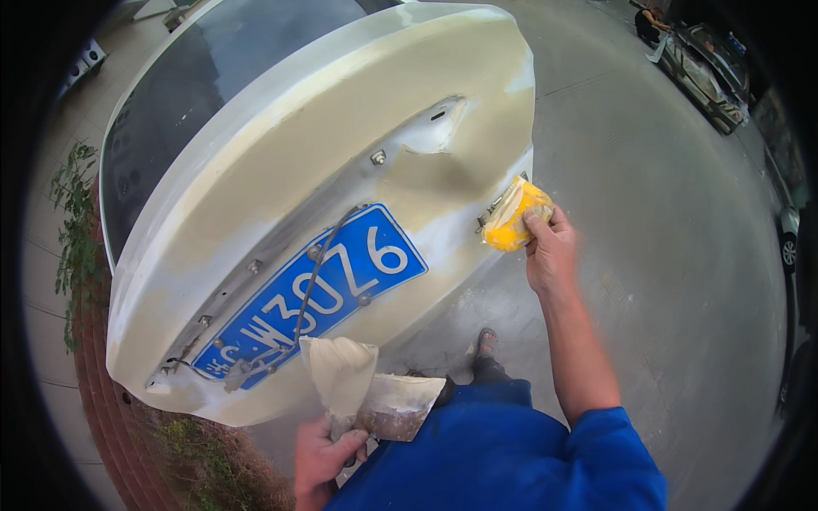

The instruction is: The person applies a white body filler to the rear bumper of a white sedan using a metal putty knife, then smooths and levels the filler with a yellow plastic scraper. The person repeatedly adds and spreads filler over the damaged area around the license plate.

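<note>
My right hand (552,247) pinches a yellow plastic spreader (515,232) smeared with cream filler. The spreader is at the right end of the car's trunk lid (341,119), by a small metal bracket. Patches of cream and white cover the lid. Low in the middle, my left hand (325,456) grips two broad putty knives. A thick mound of cream filler (341,368) covers one blade, and the other blade (400,407) is metal with dried residue. Beyond them, a blue licence plate (319,294) sits on the lid, with a dark cable hanging across it.
Behind the lid is the car's dark rear window (213,77). Plants (75,230) and a brick edging (98,383) run along the left. At the far upper right, a person (652,24) crouches beside a dismantled dark car (703,77). Grey concrete floor (682,255) spreads to the right.
</note>
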`<state>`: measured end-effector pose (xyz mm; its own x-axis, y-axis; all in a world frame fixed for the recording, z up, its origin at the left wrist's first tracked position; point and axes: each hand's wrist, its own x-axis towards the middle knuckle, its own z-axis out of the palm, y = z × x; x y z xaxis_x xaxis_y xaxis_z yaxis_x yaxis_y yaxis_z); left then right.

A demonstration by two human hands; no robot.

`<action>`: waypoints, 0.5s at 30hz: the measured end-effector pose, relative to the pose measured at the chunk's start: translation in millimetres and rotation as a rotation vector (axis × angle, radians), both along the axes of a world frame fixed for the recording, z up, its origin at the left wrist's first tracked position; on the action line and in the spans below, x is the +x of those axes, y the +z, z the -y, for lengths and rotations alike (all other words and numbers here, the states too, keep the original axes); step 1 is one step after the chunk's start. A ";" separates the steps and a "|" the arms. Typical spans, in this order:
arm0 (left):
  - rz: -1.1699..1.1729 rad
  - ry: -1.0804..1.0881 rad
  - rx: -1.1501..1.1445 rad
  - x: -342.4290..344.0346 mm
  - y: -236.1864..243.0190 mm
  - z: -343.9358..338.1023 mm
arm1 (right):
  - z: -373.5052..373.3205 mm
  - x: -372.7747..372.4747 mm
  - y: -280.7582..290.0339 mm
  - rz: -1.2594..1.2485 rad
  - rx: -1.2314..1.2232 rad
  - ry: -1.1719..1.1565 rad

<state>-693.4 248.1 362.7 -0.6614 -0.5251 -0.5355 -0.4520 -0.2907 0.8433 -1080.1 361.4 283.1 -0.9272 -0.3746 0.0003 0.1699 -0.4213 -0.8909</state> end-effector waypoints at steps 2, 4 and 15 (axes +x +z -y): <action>0.011 -0.013 -0.005 -0.7 -0.1 0.2 | 13.7 15.7 -17.2 0.240 -0.164 -0.053; 0.006 -0.038 -0.013 -0.6 -1.3 1.4 | 31.5 31.5 -29.5 0.398 -0.221 -0.100; -0.042 -0.040 -0.029 -2.0 -5.5 2.3 | 71.5 41.3 9.8 0.638 -0.270 -0.097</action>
